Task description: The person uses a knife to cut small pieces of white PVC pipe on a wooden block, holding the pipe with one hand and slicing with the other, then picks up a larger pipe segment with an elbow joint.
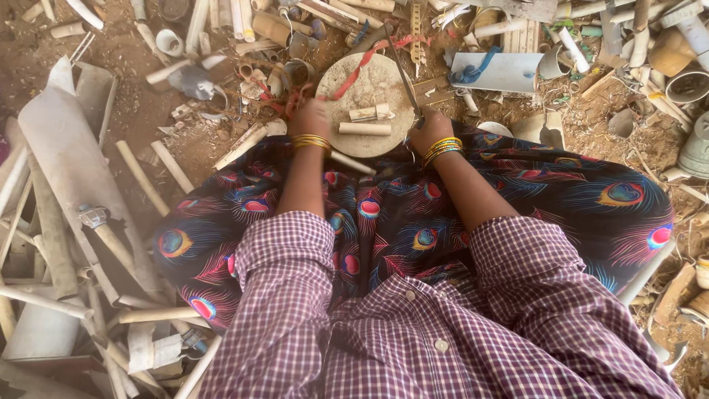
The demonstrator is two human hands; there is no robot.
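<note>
Nearest the camera are the checked shirt sleeves (284, 295) and, beyond them, a dark skirt printed with peacock feathers (384, 214) spread over the lap. Past the skirt's far edge the left hand (310, 118), bangles at the wrist, rests at the nine o'clock rim of a round wooden block (369, 85); its fingers are curled under and hidden, so I cannot tell whether they grip anything. The right hand (428, 131) sits at the block's four o'clock edge, fingers clamped round the handle of a long dark blade (402, 70) that slants up toward twelve o'clock across the block's right side. Two short pale pipe pieces (365, 122) lie on the block between the hands — just beside the left fingers, a little apart from the blade. A red strip (362, 63) trails over the block from ten to one o'clock. Farther out, cut pipe scraps (244, 22) litter the dirt; a long grey pipe (66, 170) lies at nine o'clock.
</note>
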